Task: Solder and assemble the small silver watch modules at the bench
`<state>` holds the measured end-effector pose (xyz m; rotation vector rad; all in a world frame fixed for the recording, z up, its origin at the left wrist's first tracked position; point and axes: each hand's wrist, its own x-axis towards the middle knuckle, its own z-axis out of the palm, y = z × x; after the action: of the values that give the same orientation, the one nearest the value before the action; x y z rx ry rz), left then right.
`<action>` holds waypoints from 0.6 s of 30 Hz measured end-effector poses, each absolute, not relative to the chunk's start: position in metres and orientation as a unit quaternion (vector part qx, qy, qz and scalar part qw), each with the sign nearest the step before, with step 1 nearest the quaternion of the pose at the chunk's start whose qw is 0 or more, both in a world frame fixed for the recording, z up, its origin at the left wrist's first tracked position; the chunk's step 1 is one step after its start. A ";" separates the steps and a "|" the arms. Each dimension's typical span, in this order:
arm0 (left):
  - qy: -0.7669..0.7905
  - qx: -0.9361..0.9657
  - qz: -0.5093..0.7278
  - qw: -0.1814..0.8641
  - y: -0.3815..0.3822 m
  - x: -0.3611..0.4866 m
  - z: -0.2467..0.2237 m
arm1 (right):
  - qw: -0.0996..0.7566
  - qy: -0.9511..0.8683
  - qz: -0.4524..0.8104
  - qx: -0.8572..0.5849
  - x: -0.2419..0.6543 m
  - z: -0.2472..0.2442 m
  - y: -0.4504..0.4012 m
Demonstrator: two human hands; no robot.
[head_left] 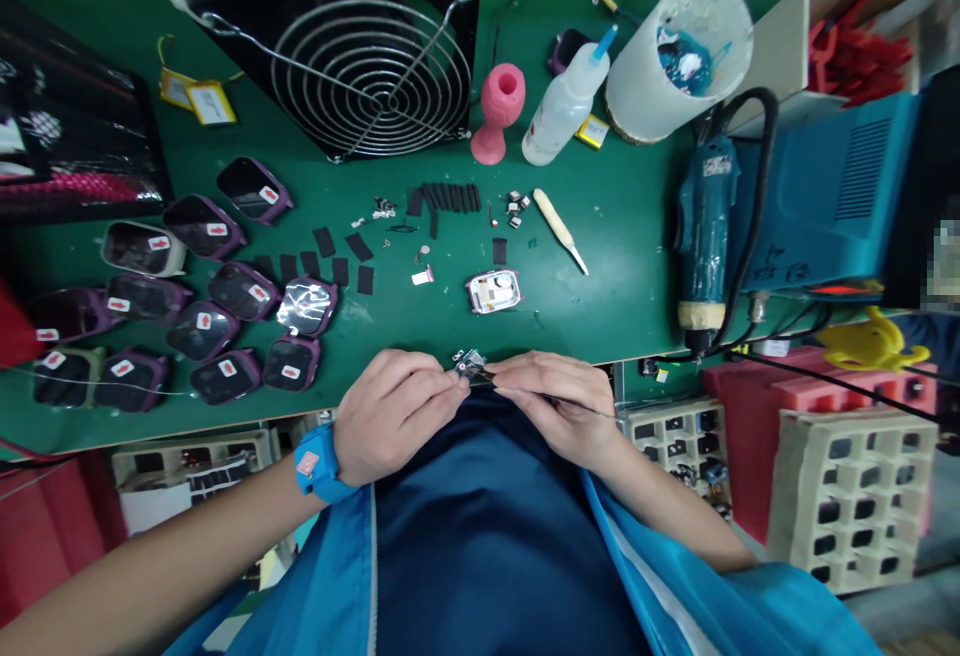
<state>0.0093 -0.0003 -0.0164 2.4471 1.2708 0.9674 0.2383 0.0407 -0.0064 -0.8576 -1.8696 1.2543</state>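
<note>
At the table's front edge, my left hand [397,406] is closed, pinching a small circuit board [471,364] between thumb and fingers. My right hand [555,398] is closed around slim metal tweezers [577,403], whose tip meets the board; the exact contact is too small to make out. Beyond my hands lies an opened watch case [495,291] with a pale inside and a pinkish rim. A small black pad [499,251] sits just behind it. To its left is a small white-and-pink part [423,276].
Several watches with red-arrow stickers [202,329] cover the left side. Behind stand a fan [382,86], a pink holder [495,116], a white bottle [566,106] and a white tub [667,66]. An electric screwdriver [707,236] hangs at right. A cream-handled tool [559,226] lies mid-table.
</note>
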 end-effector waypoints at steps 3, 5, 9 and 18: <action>0.432 0.833 0.329 0.110 -0.001 0.009 -0.017 | 0.351 -0.729 0.493 -0.320 0.239 -0.006 0.042; 0.430 0.833 0.331 0.108 -0.001 0.009 -0.017 | 0.343 -0.731 0.496 -0.319 0.239 -0.005 0.043; 0.432 0.833 0.330 0.103 -0.001 0.010 -0.017 | 0.345 -0.722 0.504 -0.325 0.238 -0.004 0.045; 0.433 0.832 0.332 0.099 0.000 0.010 -0.017 | 0.344 -0.722 0.507 -0.321 0.236 -0.003 0.046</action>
<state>0.0100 -0.0001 -0.0169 2.4611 1.2804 0.9827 0.2362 0.0458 -0.0035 -0.8343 -1.8754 1.3169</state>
